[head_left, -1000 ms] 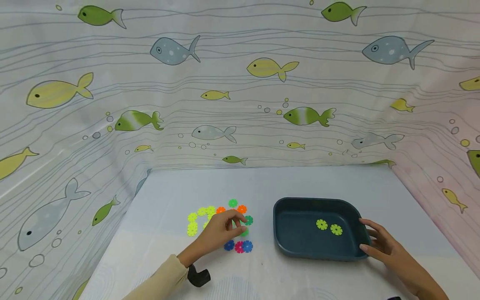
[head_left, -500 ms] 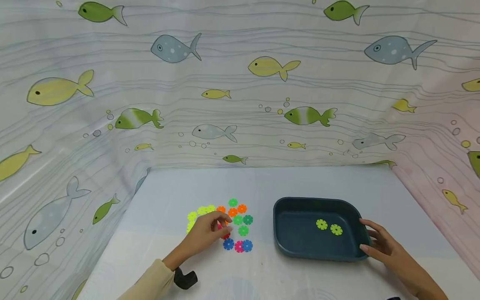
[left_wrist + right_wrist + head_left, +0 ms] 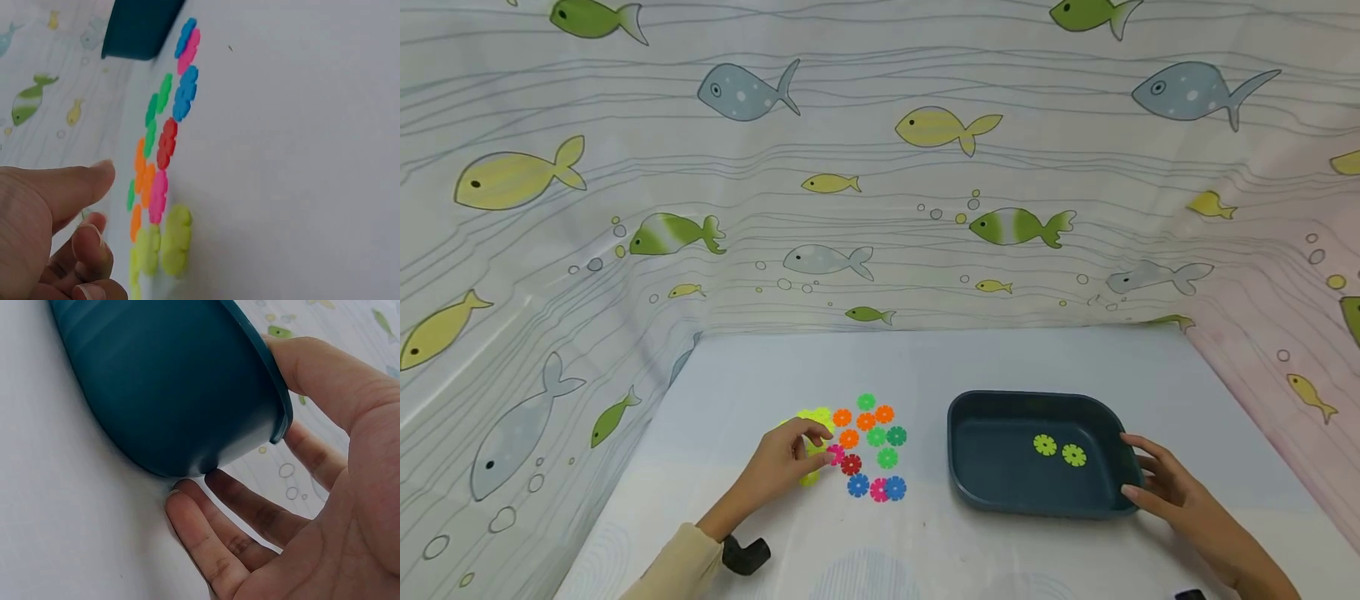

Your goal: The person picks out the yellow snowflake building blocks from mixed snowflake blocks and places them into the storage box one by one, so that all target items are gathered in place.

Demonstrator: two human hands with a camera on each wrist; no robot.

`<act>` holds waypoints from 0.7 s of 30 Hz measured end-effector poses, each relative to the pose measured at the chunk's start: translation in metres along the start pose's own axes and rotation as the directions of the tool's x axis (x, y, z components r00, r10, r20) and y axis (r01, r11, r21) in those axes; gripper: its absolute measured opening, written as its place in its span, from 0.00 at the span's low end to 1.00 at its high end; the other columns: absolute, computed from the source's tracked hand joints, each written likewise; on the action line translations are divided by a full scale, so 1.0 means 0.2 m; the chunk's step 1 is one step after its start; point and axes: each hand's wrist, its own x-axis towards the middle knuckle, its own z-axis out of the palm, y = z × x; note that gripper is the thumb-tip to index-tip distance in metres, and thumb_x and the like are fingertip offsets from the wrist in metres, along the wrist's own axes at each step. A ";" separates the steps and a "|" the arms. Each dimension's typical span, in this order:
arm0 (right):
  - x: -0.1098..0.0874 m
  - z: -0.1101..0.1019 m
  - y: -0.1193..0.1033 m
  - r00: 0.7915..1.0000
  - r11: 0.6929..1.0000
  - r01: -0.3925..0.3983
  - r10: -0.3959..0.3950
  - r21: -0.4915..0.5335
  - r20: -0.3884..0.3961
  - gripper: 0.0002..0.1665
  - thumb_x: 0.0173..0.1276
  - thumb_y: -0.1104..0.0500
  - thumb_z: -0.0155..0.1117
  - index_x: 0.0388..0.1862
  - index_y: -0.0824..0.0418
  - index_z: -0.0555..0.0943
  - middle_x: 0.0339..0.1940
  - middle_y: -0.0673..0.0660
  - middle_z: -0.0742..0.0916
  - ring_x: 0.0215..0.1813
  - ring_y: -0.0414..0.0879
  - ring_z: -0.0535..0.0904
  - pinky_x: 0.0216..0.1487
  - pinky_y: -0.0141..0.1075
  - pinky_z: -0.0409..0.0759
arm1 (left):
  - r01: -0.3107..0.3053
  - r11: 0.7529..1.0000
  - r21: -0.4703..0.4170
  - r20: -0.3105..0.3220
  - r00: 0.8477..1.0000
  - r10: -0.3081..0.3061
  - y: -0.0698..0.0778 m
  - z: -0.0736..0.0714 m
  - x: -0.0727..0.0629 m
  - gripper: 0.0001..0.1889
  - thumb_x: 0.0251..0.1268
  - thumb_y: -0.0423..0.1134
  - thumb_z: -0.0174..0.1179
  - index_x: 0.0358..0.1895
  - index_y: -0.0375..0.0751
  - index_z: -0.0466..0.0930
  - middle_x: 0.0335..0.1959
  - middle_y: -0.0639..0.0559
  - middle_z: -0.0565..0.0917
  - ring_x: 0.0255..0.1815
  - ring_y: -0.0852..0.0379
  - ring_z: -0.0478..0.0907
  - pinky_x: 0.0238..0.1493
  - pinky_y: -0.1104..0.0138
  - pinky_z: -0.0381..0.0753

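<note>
In the head view my left hand (image 3: 786, 462) hovers over the yellow notched flower-shaped plastic discs (image 3: 815, 415), covering part of them. Its thumb and fingers are apart with nothing between them, as the left wrist view also shows. Just past the fingertips lie a pink disc (image 3: 836, 454) and a red disc (image 3: 851, 465). At the right stands a dark blue-green tub (image 3: 1000, 502) with two yellow discs (image 3: 1044, 445) on its floor. My right hand (image 3: 1180, 500) holds the tub's right end, thumb at the rim and lower fingers against the outer wall (image 3: 187, 400).
Between the left hand and the tub lie orange discs (image 3: 884, 413), green discs (image 3: 887, 457) and blue discs (image 3: 858, 485), one overlapping a second pink disc (image 3: 878, 490). A fish-patterned curtain (image 3: 760, 200) closes off the back and sides of the white table (image 3: 925, 367).
My left hand has drawn left, from over the orange and green discs to over the yellow ones, uncovering the red and pink discs. The right hand and tub have stayed put.
</note>
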 end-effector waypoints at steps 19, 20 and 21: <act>0.01 0.00 0.02 1.000 1.000 -0.009 0.009 -0.016 -0.006 0.47 0.80 0.50 0.61 0.86 0.40 0.44 0.79 0.75 0.54 0.74 0.78 0.55 0.61 0.68 0.71 | 0.102 0.995 0.007 0.065 0.993 -0.102 -0.13 -0.07 -0.10 0.17 0.56 0.43 0.79 0.47 0.50 0.86 0.41 0.54 0.82 0.25 0.60 0.70 0.27 0.69 0.71; 0.01 0.00 0.02 1.000 1.000 -0.012 0.012 -0.013 -0.003 0.47 0.80 0.50 0.61 0.86 0.40 0.44 0.79 0.75 0.54 0.74 0.78 0.55 0.60 0.68 0.71 | 0.097 0.995 0.010 0.071 0.993 -0.098 -0.13 -0.07 -0.10 0.17 0.56 0.44 0.79 0.48 0.50 0.86 0.41 0.54 0.82 0.25 0.60 0.70 0.27 0.69 0.70; 0.01 0.00 0.02 1.000 1.000 -0.015 0.015 -0.013 -0.002 0.47 0.80 0.49 0.61 0.86 0.40 0.44 0.79 0.74 0.55 0.74 0.77 0.56 0.60 0.67 0.73 | 0.090 0.996 0.011 0.078 0.993 -0.090 -0.13 -0.07 -0.10 0.17 0.57 0.44 0.78 0.48 0.50 0.86 0.41 0.54 0.82 0.25 0.60 0.70 0.27 0.69 0.70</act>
